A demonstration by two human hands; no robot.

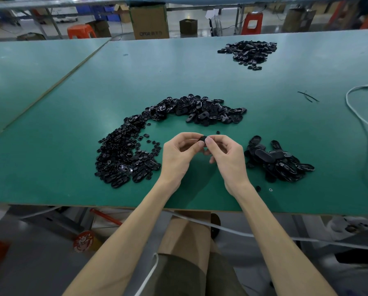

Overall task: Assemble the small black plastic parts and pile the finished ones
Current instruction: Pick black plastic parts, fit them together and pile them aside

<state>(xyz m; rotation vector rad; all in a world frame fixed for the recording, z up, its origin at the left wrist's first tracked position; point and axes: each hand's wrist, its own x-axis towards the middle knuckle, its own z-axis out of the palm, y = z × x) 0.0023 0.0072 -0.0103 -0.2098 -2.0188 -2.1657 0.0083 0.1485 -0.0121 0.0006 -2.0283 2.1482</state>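
Note:
My left hand [179, 153] and my right hand [226, 155] meet above the green table [72, 189], both pinching one small black plastic part [202, 141] between thumbs and fingertips. Most of the part is hidden by my fingers. To the left lies a heap of tiny round black pieces [123, 150] with some oval shells at its near end. Behind my hands stretches a heap of oval black shells [200, 111]. On the right sits a smaller pile of oval parts [279, 160].
Another pile of black parts [249, 51] lies at the far right of the table. A white cable [362, 122] curls along the right side, near two thin black strips [308, 96]. Cardboard boxes and orange stools stand beyond the table's far edge.

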